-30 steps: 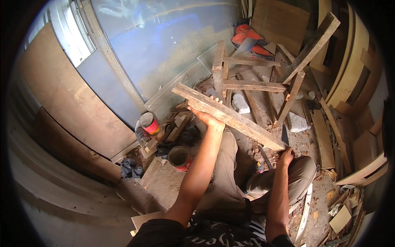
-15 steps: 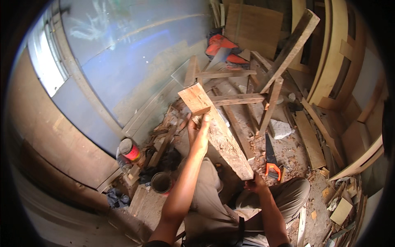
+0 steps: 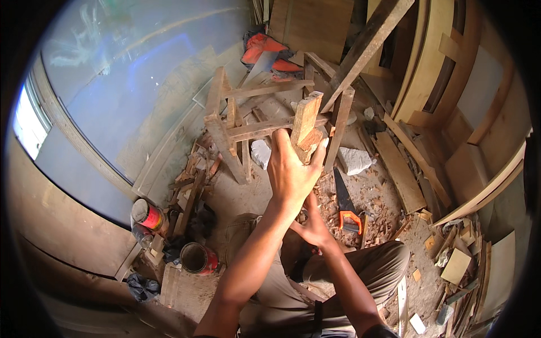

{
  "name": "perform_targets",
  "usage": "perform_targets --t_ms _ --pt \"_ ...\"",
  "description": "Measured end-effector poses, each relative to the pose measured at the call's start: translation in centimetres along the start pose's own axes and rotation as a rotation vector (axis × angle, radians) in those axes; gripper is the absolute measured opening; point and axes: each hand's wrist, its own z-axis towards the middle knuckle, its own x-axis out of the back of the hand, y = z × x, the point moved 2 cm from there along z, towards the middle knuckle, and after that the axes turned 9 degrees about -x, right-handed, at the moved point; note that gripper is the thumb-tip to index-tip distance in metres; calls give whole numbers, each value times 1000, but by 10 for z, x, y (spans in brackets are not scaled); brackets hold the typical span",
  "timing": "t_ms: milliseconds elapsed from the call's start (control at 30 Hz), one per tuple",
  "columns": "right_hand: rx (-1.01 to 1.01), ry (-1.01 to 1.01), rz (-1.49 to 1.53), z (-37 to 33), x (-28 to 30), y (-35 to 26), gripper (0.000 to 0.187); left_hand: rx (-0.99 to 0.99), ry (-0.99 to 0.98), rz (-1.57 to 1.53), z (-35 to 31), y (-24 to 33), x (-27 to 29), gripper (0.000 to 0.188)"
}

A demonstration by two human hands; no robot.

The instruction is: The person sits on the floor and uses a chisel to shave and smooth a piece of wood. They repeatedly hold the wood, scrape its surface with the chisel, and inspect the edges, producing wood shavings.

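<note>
Your left hand (image 3: pixel 291 169) has its fingers around the wood (image 3: pixel 306 119); whether your right hand (image 3: pixel 313 228) grips it I can't tell.

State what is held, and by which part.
The left hand grips a brown, rectangular wooden beam near its notched end; the right hand's grip is hidden.

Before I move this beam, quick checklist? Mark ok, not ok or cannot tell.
1. Left hand has a grip on the beam: ok, near its notched end.
2. Right hand has a grip on it: cannot tell, lower end hidden.
3. Saw out of both hands: ok, on the floor.
4. Floor beside the saw swept: not ok, chips scattered.
5. Beam apart from the wooden frame: cannot tell, they overlap in view.
</note>
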Motion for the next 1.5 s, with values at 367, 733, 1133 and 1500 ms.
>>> perform_targets --t_ms 367,733,1133,1500 --pt "-67 191 -10 11 -25 7 88 -94 9 -318 -10 -9 29 52" --pt "-241 450 -202 -8 -5 40 81 -35 -141 -238 -23 -25 27 16" --pt "234 428 -62 -3 7 -113 51 196 -275 -928 -1 -93 115 26" --pt "296 268 53 15 -19 -158 32 167 -299 -837 0 -87 151 21"
